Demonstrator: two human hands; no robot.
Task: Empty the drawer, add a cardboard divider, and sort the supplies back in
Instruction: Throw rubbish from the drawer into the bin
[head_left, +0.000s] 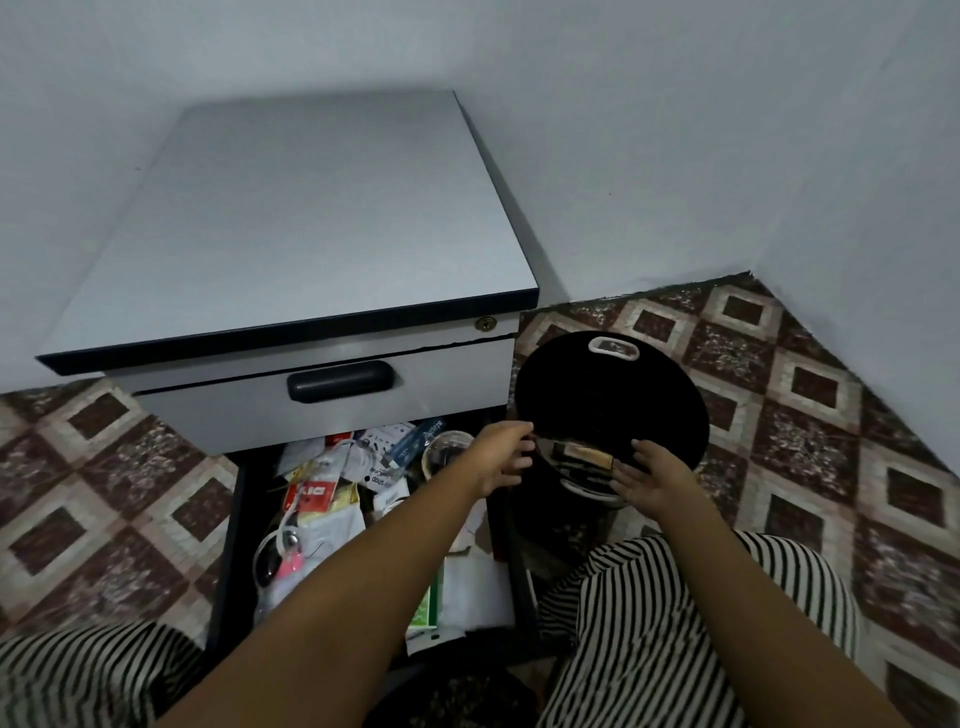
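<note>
left hand (501, 457) and right hand (647, 475) at black bin (613, 384), perhaps touching

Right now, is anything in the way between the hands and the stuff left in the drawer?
Nothing visible is. The drawer is pulled open and its supplies lie uncovered. The left hand and right hand are at the black bin right beside it.
</note>
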